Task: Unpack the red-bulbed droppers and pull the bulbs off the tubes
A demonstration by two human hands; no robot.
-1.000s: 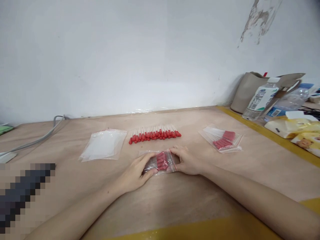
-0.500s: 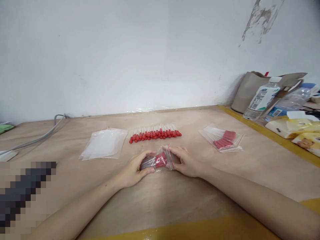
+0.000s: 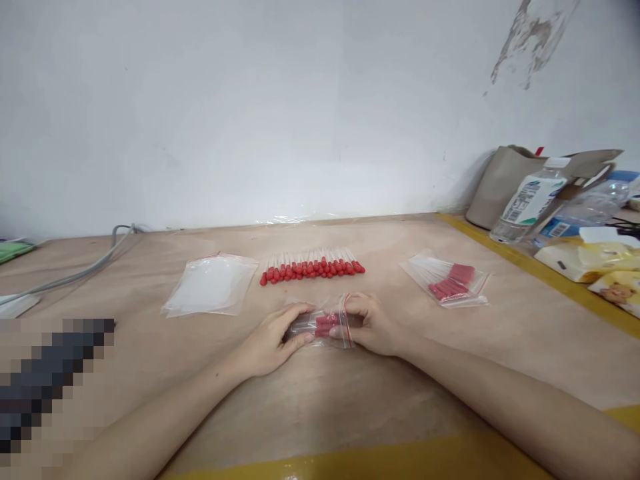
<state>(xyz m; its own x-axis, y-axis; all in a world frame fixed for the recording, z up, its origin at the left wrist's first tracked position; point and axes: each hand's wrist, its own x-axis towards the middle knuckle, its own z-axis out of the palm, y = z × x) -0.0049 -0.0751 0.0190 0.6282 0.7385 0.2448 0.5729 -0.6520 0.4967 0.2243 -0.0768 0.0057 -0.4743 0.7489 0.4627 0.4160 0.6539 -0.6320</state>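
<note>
Between my hands, low over the near middle of the table, is a clear zip bag with red-ended clear tubes inside. My left hand grips the bag's left end between thumb and fingers. At the right end, by the red zip line, my right hand holds the bag, its thumb against the red ends. Just beyond lies a row of loose red-tipped tubes. Flat zip bags are stacked to the left. A filled zip bag with red-ended tubes rests on the right.
A grey cable runs along the left side. Past the yellow tape on the right stand a plastic bottle, a grey-brown bag and yellow packs. A white wall closes off the back.
My right thumb has moved left over the red ends in the bag. The tubes inside now show as two bundles. The whole view has shifted slightly.
</note>
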